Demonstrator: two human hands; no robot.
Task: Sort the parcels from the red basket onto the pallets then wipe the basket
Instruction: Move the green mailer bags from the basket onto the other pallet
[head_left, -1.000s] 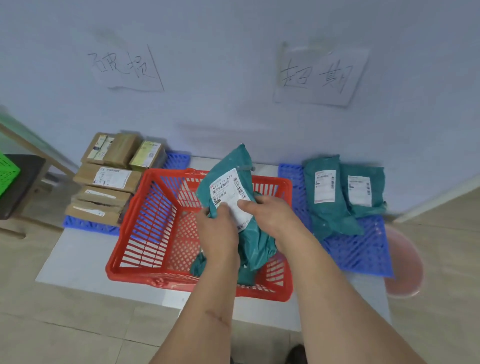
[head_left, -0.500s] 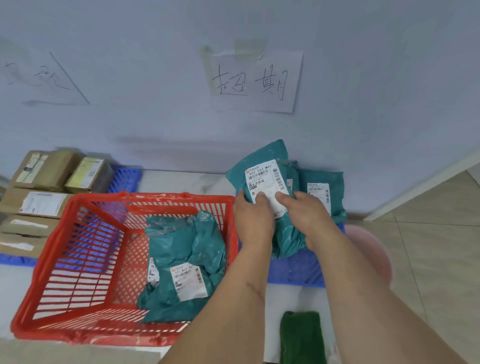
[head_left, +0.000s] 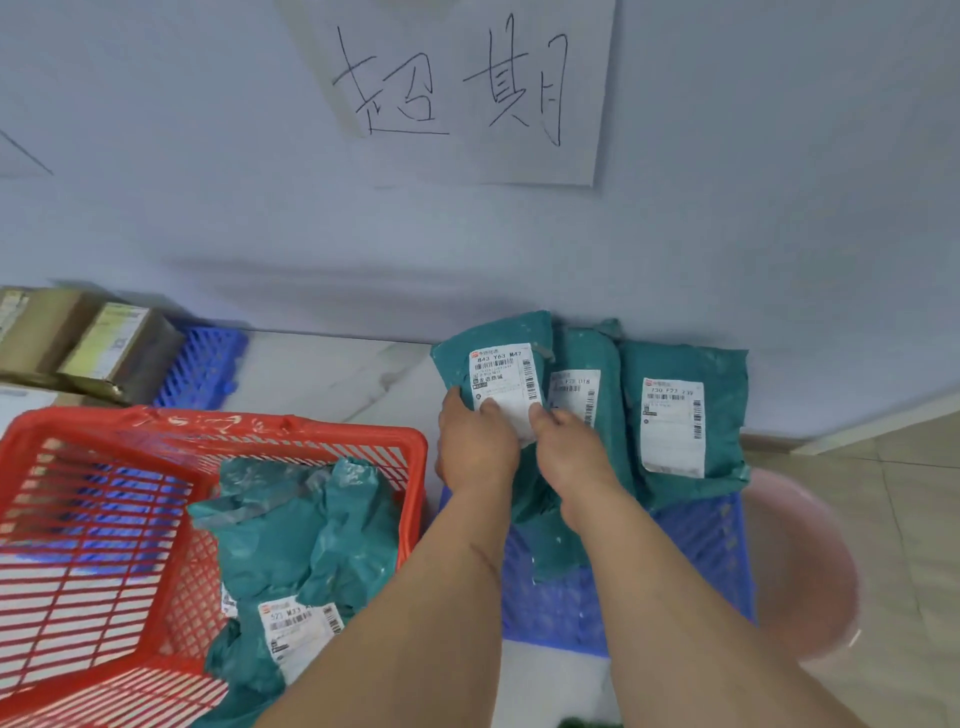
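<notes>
**Teal parcel brought down over the right-hand pallet**

Far to the left of the hands, brown cardboard boxes (head_left: 78, 343) sit on a blue plastic lattice pallet (head_left: 208, 364) against the wall. Closer in, just left of the left forearm, the red plastic slatted basket (head_left: 104, 519) holds crumpled teal plastic mailer bags (head_left: 296, 530), one showing a white label.

The left hand (head_left: 475, 447) grips the left edge of a teal plastic mailer parcel with a white shipping label (head_left: 493, 364), thumb pressed on the label's lower part. The right hand (head_left: 569, 457) pinches the same parcel at the label's lower right corner, fingers curled behind it. Half a second ago the parcel was held higher in front of the stacked bags; now it lies lower, over the second blue plastic lattice pallet (head_left: 717, 545), overlapping the left of two teal mailer parcels (head_left: 675, 415) already lying there. Whether it rests fully on them I cannot tell.

Above the hands, a white paper sheet with handwritten characters (head_left: 467, 88) hangs on the wall. Right of the right forearm, a pale pink round basin (head_left: 800, 561) stands on the floor beside the pallet.
</notes>
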